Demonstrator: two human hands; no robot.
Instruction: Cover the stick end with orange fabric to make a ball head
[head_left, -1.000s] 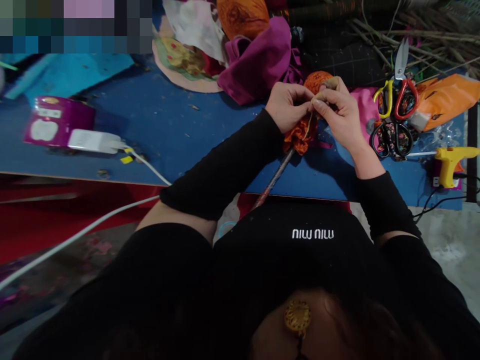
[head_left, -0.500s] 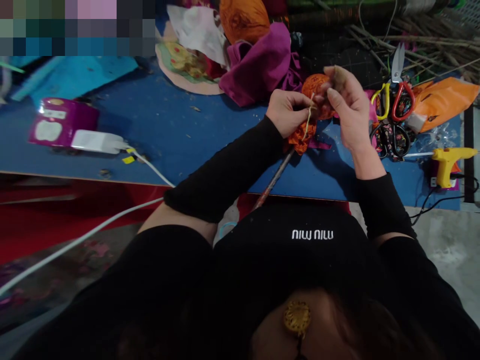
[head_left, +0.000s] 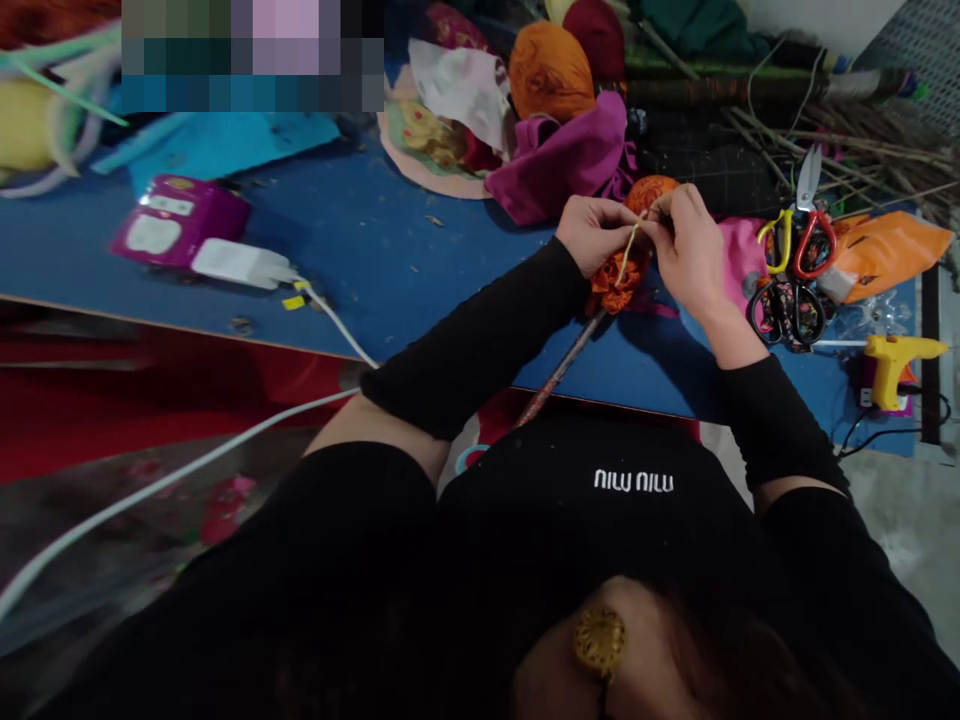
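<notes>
An orange patterned cloth [head_left: 616, 292] is bunched near the top of a thin dark stick [head_left: 564, 362], with a rounded part of it above my fingers. A pale string [head_left: 628, 250] runs across the gathered cloth. My left hand [head_left: 598, 232] is closed, thumb and forefinger pinching the string from the left. From the right, my right hand [head_left: 690, 245] also pinches it, fingertips almost meeting those of the left. The stick slants down over the table edge towards my lap. My fingers hide where the string goes round the cloth.
On the blue table [head_left: 360, 260] lie scissors [head_left: 808, 205], a yellow glue gun [head_left: 894, 365], and orange cloth [head_left: 892, 255] to the right. Purple cloth [head_left: 562, 165] and an orange ball [head_left: 551, 70] lie behind. A purple power box [head_left: 180, 225] with a white cable [head_left: 187, 490] is left.
My right hand has come down and in to the string, its fingers now pinched close to my left hand. The whole view has shifted a little.
</notes>
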